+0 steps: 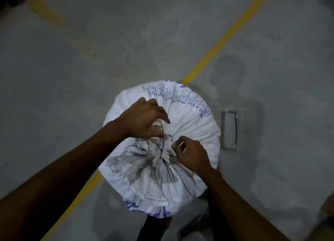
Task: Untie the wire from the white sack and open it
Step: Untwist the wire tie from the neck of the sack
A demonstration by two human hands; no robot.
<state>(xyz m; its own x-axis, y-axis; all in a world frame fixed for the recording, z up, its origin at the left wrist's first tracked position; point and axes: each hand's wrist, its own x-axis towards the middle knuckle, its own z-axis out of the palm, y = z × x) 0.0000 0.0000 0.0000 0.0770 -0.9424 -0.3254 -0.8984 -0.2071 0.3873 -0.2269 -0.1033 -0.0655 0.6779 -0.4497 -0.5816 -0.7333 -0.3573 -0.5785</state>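
Two bare forearms are seen reaching down over the white sack (188, 118), which stands upright on the grey floor (90, 60) across a yellow line (224, 40). Its gathered neck is gripped by the left hand (144, 119), presumably for steadiness, while fabric beside the dark wire (161, 147) is pinched by the right hand (191, 152), likely to loosen it.

Sack (189, 114) neck tip behind left hand (142, 118); contents unseen

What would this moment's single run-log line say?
stage: untying | left hand: pinching wire | right hand: gripping sack folds | neck: still tied | sack: upright on floor
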